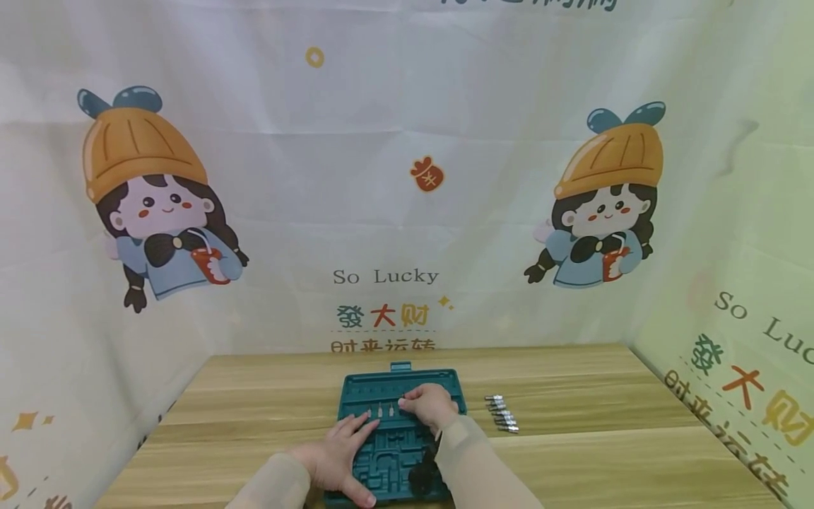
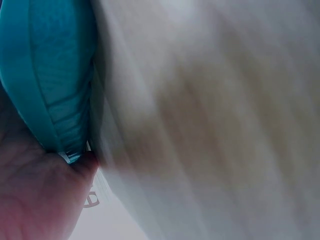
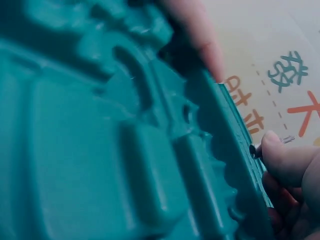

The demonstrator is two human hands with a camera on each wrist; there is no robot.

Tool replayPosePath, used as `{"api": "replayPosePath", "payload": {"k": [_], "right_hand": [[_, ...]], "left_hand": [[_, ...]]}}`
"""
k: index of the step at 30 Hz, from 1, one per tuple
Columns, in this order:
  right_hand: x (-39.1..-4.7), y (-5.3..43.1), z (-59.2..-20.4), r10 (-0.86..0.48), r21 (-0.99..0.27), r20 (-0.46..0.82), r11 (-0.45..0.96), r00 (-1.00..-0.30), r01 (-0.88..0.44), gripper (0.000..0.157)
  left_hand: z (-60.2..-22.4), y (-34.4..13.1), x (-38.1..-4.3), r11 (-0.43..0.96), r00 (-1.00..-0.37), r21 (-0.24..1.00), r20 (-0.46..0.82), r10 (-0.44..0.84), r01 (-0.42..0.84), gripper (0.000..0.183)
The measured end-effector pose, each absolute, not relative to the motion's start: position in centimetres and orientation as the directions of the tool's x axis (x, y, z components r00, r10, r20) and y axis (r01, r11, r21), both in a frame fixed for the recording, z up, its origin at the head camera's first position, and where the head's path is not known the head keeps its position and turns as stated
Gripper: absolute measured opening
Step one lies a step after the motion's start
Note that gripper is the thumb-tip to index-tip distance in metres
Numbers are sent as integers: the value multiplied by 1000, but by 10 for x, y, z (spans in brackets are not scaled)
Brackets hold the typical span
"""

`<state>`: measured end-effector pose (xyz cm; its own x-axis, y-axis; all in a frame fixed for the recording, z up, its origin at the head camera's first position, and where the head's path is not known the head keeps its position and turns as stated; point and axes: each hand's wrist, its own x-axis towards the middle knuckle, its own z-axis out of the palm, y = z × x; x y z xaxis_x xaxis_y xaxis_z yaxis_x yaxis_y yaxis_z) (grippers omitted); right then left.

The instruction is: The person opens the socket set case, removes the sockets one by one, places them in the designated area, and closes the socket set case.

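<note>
An open teal plastic tool case [image 1: 365,382] with moulded recesses lies on the table. My left hand [image 1: 337,452] rests on its left side, fingers spread. In the left wrist view, part of that hand [image 2: 40,195] shows against the teal case edge [image 2: 55,75]. Over the case's upper right part, my right hand [image 1: 431,404] pinches a small metal socket bit [image 3: 255,151] between thumb and fingers. The right wrist view shows its dark hollow end and thin tip, the middle hidden by the thumb. Left of that hand, several similar bits [image 1: 380,409] sit in a row in the case.
Several loose metal socket bits [image 1: 502,414] lie in a column on the wooden table [image 1: 572,424], right of the case. A black object [image 1: 422,477] by the right wrist covers part of the case's lower right. Printed cloth [image 1: 381,212] hangs behind the table and at both sides.
</note>
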<state>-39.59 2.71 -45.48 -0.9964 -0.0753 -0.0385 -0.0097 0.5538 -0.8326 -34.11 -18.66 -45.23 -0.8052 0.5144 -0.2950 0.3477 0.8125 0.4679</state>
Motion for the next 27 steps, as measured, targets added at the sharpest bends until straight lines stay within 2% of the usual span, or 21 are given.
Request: {"api": "replayPosePath", "payload": {"k": [8,27], "right_hand": [[-395,32,-452,-168,-915,-9,400,-986,-60,21],[-396,37,-452,-222,-957,8,281,-975,-72,22]], "left_hand": [[-454,-189,-342,798,-800,494,-290,526,345,111],[-454,-186,-340,805,-812,501,-295,504,318,112]]}}
